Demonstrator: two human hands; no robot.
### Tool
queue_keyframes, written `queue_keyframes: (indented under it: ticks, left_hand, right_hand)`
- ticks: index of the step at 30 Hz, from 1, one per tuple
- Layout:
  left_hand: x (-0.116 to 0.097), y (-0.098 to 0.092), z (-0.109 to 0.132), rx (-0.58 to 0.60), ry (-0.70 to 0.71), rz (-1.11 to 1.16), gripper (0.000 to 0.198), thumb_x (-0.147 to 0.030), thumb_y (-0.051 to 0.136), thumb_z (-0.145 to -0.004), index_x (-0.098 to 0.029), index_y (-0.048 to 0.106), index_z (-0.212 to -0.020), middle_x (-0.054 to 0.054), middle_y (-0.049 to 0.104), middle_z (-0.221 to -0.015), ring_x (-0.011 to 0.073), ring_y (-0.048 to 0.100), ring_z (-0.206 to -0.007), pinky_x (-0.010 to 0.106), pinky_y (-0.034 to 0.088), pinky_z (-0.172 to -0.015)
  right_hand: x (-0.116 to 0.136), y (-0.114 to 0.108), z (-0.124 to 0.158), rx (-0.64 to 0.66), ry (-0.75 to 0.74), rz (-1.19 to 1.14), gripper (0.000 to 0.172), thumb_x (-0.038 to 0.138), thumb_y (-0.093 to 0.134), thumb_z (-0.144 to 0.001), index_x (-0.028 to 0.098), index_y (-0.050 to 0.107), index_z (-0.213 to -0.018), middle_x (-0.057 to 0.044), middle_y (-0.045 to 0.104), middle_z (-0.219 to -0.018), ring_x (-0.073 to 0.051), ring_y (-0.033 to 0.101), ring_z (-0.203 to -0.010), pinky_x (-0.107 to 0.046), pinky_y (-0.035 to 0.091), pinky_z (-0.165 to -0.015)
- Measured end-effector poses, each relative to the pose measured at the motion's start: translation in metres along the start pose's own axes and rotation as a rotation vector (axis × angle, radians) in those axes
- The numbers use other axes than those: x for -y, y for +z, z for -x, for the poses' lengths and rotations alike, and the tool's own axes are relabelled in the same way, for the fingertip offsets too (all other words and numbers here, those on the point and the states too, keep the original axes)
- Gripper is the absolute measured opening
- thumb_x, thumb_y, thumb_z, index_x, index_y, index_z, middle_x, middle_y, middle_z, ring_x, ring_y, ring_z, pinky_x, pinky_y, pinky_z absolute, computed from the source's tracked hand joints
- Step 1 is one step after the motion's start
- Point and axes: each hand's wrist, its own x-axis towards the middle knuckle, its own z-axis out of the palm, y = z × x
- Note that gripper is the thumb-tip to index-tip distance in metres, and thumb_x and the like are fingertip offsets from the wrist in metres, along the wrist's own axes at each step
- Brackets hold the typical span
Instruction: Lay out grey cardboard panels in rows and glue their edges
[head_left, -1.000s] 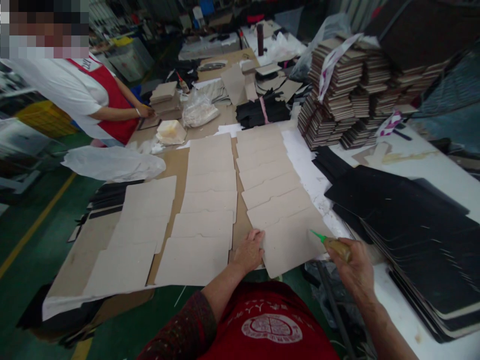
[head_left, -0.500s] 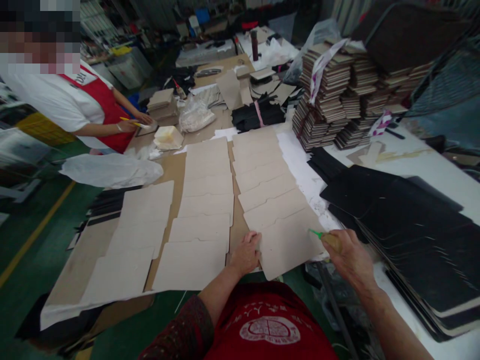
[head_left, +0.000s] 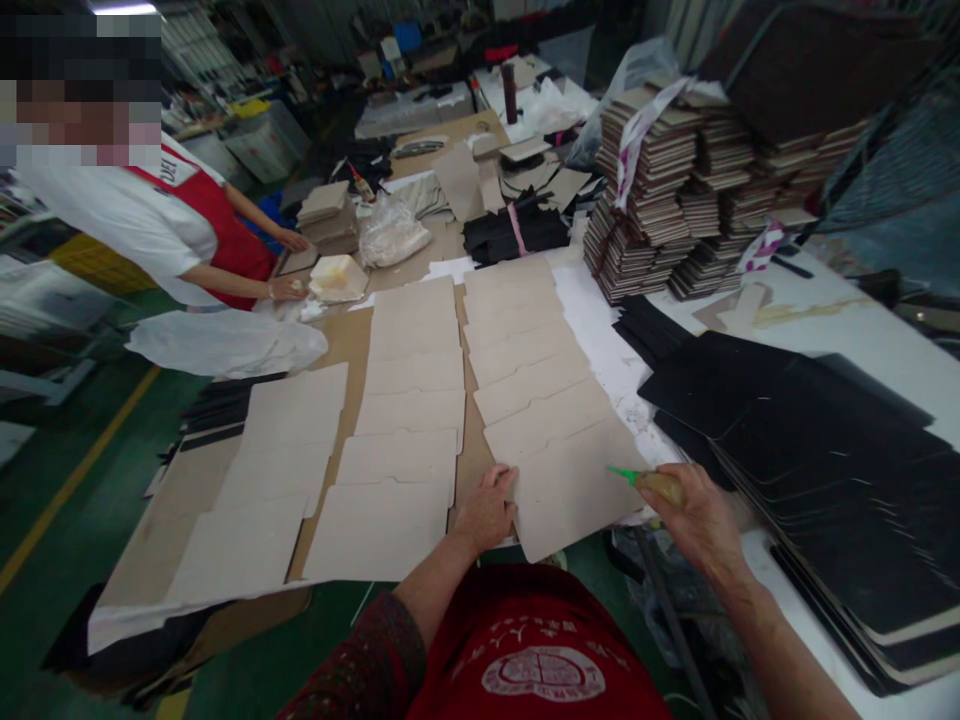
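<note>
My right hand (head_left: pixel 694 515) grips a wooden-handled tool (head_left: pixel 661 488) with a thin green pointed tip. That tip is over the right part of the nearest beige cardboard sheet (head_left: pixel 574 490), at the front of the right-hand row; whether it touches cannot be told. At the sheet's left edge rests my left hand (head_left: pixel 486 510), its fingers lying on the edge and holding no tool. Behind this sheet several like ones overlap in a row (head_left: pixel 517 340), each with a small notch line. A middle row (head_left: pixel 397 455) and a left row (head_left: pixel 259 500) lie alongside.
Black sheets (head_left: pixel 810 450) are piled on the right. Tall bundles of cardboard (head_left: pixel 645 200) stand behind them. A tied black bundle (head_left: pixel 517 232), a plastic bag (head_left: pixel 394 232) and a yellowish-white block (head_left: pixel 337 278) lie farther back. A co-worker in a red apron (head_left: pixel 232 240) stands at left.
The green tip has moved slightly left over the sheet. My left hand stays at the sheet's edge. The co-worker's hands have moved apart, and the yellow stick in them no longer shows.
</note>
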Motion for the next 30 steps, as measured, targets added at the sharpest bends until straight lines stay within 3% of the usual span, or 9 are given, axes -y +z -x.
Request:
queue_keyframes:
  ticks: [5,7,13,16,20,30]
  left_hand:
    - [0.001,0.000,0.001,0.004,-0.007,0.024,0.069,-0.025,0.054,-0.086,-0.021,0.042,-0.153,0.008,0.041,-0.157,0.0226,0.043,-0.142,0.032,0.030,-0.125]
    - [0.002,0.000,0.002,0.002,-0.003,0.026,0.069,-0.026,0.055,-0.086,-0.021,0.042,-0.154,0.008,0.041,-0.157,0.0230,0.042,-0.142,0.032,0.029,-0.126]
    - [0.006,0.000,0.005,0.001,0.016,0.013,0.068,-0.031,0.054,-0.090,-0.021,0.038,-0.155,0.010,0.025,-0.168,0.0266,0.034,-0.151,0.038,0.029,-0.127]
    - [0.011,0.000,0.005,0.006,0.059,0.020,0.066,-0.032,0.053,-0.091,-0.021,0.038,-0.154,0.010,0.028,-0.168,0.0263,0.035,-0.149,0.039,0.028,-0.127]
    - [0.017,0.000,0.005,-0.002,0.116,0.049,0.064,-0.032,0.049,-0.093,-0.018,0.038,-0.155,0.009,0.035,-0.165,0.0274,0.038,-0.145,0.039,0.028,-0.127]
    - [0.028,-0.003,0.005,0.003,0.153,0.110,0.062,-0.031,0.047,-0.093,-0.015,0.043,-0.153,0.010,0.037,-0.163,0.0357,0.046,-0.133,0.046,0.042,-0.118]
  right_hand:
    - [0.019,0.023,0.001,-0.158,0.118,-0.225,0.052,0.063,0.070,-0.079,0.020,0.063,-0.107,-0.008,0.063,-0.105,-0.029,0.061,-0.097,-0.050,0.052,-0.087]
    - [0.034,0.037,0.002,-0.115,0.145,-0.307,0.053,0.061,0.074,-0.077,0.021,0.062,-0.110,-0.008,0.064,-0.106,-0.028,0.062,-0.095,-0.048,0.053,-0.085]
    - [0.075,0.081,-0.003,0.075,-0.079,-0.278,0.040,0.052,0.068,-0.086,0.023,0.061,-0.113,-0.006,0.062,-0.109,-0.023,0.061,-0.099,-0.042,0.053,-0.090]
    - [0.087,0.095,-0.011,0.112,-0.139,-0.226,0.036,0.051,0.066,-0.088,0.023,0.061,-0.112,-0.006,0.061,-0.109,-0.022,0.061,-0.099,-0.040,0.053,-0.090]
    - [0.103,0.105,-0.021,0.150,-0.208,-0.162,0.032,0.047,0.066,-0.090,0.023,0.060,-0.111,-0.006,0.060,-0.107,-0.022,0.063,-0.098,-0.038,0.053,-0.087]
    - [0.136,0.107,-0.025,0.254,-0.220,0.160,0.024,0.046,0.061,-0.095,0.028,0.058,-0.112,-0.003,0.060,-0.112,-0.024,0.065,-0.095,-0.038,0.051,-0.079]
